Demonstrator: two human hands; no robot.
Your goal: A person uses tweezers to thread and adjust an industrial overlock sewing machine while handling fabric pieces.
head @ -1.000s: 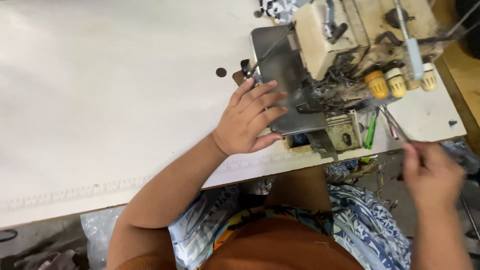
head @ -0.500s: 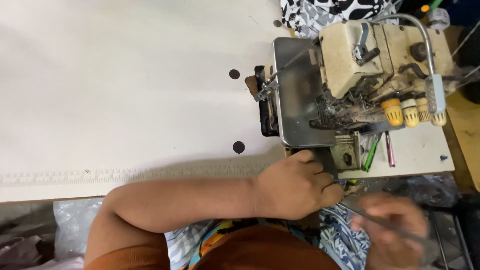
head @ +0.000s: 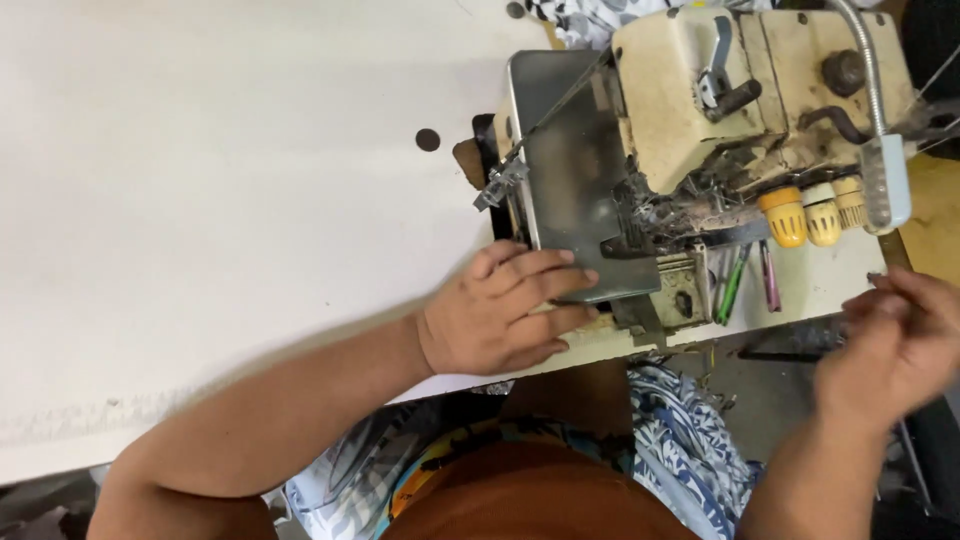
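My left hand (head: 505,315) lies flat on the near edge of the white table (head: 200,200), fingers spread and touching the lower edge of the grey metal plate (head: 575,170) of a cream overlock sewing machine (head: 740,90). It holds nothing. My right hand (head: 895,345) hovers off the table's right end, below the machine's yellow tension knobs (head: 810,215); its fingers are curled together and blurred, and whether they pinch anything is unclear.
A green and a pink pen-like tool (head: 750,280) lie on the table in front of the machine. A curved metal lamp arm (head: 880,110) rises at the right. Patterned blue-and-white fabric (head: 680,430) hangs below the table edge over my lap.
My left hand dropped to the table edge, then came back up to the machine's plate. My right hand rose from below the table toward the table's right end.
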